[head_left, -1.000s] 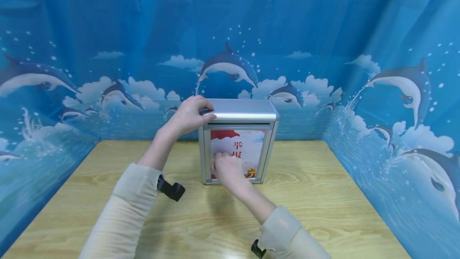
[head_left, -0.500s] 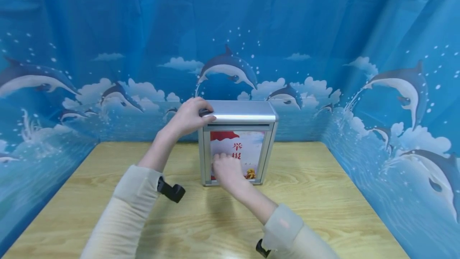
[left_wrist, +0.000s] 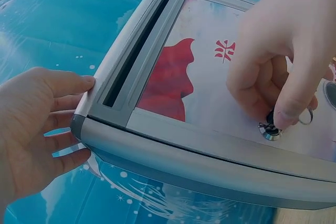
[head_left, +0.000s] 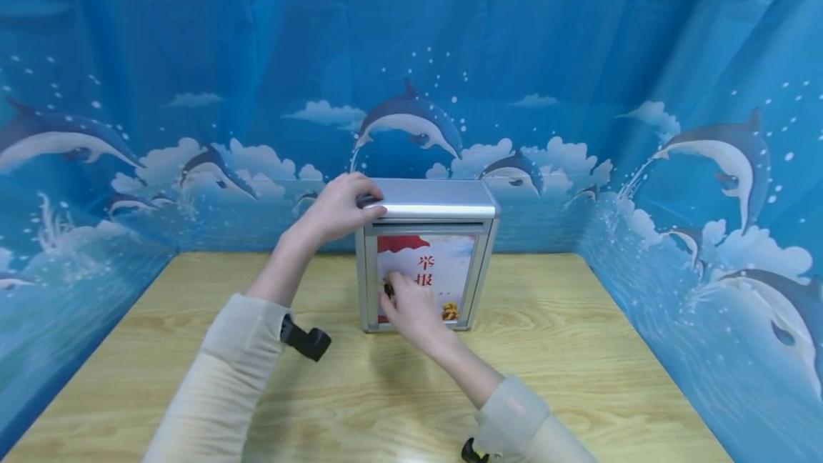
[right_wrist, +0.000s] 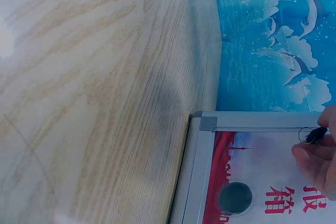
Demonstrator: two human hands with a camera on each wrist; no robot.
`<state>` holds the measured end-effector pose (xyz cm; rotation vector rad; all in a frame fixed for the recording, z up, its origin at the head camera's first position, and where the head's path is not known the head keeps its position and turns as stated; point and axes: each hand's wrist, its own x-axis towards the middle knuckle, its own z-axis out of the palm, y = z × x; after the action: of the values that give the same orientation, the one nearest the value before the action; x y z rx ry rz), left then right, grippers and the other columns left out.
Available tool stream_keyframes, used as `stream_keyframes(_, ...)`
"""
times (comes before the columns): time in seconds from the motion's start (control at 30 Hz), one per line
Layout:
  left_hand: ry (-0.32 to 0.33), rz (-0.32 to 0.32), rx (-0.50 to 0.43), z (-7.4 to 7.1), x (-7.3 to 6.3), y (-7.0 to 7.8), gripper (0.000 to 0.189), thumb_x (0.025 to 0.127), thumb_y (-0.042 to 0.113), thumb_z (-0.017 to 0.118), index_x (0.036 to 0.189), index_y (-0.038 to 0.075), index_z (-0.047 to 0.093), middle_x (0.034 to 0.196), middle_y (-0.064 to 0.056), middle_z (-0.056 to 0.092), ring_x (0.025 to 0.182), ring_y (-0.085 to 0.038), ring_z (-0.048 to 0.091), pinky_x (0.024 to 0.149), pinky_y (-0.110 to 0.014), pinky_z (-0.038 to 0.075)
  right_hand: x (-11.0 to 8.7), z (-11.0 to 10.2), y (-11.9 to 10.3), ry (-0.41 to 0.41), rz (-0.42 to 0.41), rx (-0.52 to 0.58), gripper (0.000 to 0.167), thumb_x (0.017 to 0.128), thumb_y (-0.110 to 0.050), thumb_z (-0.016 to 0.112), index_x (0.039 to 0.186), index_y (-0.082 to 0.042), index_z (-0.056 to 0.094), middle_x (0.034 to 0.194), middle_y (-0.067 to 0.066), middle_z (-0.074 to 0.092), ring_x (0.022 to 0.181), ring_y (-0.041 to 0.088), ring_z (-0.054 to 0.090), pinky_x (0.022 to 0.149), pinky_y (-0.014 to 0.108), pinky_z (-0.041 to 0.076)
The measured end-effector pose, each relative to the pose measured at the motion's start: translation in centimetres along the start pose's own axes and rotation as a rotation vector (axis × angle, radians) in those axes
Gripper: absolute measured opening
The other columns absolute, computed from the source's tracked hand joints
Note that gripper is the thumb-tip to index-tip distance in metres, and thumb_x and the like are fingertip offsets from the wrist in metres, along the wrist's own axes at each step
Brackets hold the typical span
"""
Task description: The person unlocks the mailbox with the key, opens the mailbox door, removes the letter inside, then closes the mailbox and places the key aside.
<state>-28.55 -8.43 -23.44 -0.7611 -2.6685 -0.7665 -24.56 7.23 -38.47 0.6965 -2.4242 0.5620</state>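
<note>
A silver metal letter box [head_left: 427, 195] stands upright, with a slot under its top and a printed front panel [left_wrist: 210, 87]. My left hand [head_left: 337, 209] holds its upper left corner, the thumb on the front edge and the fingers over the top. At the panel's left side, my right hand [head_left: 411, 309] pinches a key with a black head [head_left: 388, 290] between thumb and fingers. In the left wrist view the key sits at a round chrome lock [left_wrist: 270, 131], and a small key ring [left_wrist: 306, 116] hangs from it. The key's blade is hidden.
The box stands on a wooden table [head_left: 546, 349], near its back edge. Behind and beside the table hangs a blue curtain [head_left: 257, 41] printed with dolphins. A round dark window [right_wrist: 235, 198] is set low in the front panel.
My right hand has turned at the lock, so the black key head, hidden before, now shows between thumb and fingers. My left hand and the box stay in place.
</note>
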Motion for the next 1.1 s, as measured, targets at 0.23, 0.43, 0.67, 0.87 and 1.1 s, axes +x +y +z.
stream_keyframes(0.23, 0.002, 0.018, 0.017, -0.1, -0.1, -0.1, 0.028, 0.089, 0.024, 0.062, 0.109, 0.005, 0.065, 0.116, -0.011, 0.058, 0.112, -0.028, 0.046, 0.095, -0.046, 0.037, -0.3, -0.4, 0.0, -0.018, -0.041, 0.008, 0.01, 0.085, -0.015, 0.063, 0.089, -0.007, 0.059, 0.073, 0.001, 0.061, 0.058, 0.01, 0.054, 0.046, 0.018, 0.04)
stream_keyframes(0.43, -0.008, 0.047, 0.045, -0.1, -0.2, -0.2, 0.028, 0.09, 0.024, 0.061, 0.11, 0.005, 0.065, 0.117, -0.012, 0.058, 0.112, -0.028, 0.046, 0.094, -0.045, 0.038, -0.8, -1.0, 0.3, -0.062, -0.089, 0.012, 0.011, 0.087, -0.017, 0.062, 0.092, -0.007, 0.06, 0.076, 0.001, 0.063, 0.06, 0.009, 0.057, 0.048, 0.017, 0.042)
stream_keyframes(0.67, -0.001, 0.081, 0.085, 0.0, -0.2, 0.1, 0.027, 0.09, 0.024, 0.062, 0.109, 0.006, 0.065, 0.113, -0.01, 0.059, 0.108, -0.027, 0.048, 0.09, -0.043, 0.042, -1.5, -2.2, 0.8, -0.187, -0.101, 0.066, 0.015, 0.088, -0.018, 0.06, 0.099, -0.007, 0.059, 0.081, -0.001, 0.062, 0.068, 0.008, 0.058, 0.057, 0.016, 0.045)
stream_keyframes(0.87, 0.005, 0.095, 0.105, -0.1, -0.3, 0.1, 0.026, 0.09, 0.024, 0.062, 0.108, 0.007, 0.065, 0.109, -0.009, 0.06, 0.102, -0.025, 0.05, 0.085, -0.041, 0.045, -2.2, -3.1, 1.1, -0.243, -0.107, 0.134, 0.014, 0.088, -0.02, 0.061, 0.098, -0.009, 0.06, 0.081, -0.005, 0.062, 0.069, 0.006, 0.056, 0.06, 0.015, 0.045)
stream_keyframes(1.1, 0.026, 0.115, 0.114, -0.1, -0.3, -0.1, 0.026, 0.09, 0.024, 0.062, 0.107, 0.006, 0.066, 0.107, -0.01, 0.061, 0.101, -0.026, 0.051, 0.085, -0.041, 0.045, -3.0, -4.5, 1.6, -0.315, -0.093, 0.279, 0.015, 0.088, -0.018, 0.062, 0.101, -0.009, 0.06, 0.086, -0.004, 0.063, 0.075, 0.005, 0.057, 0.066, 0.019, 0.048)
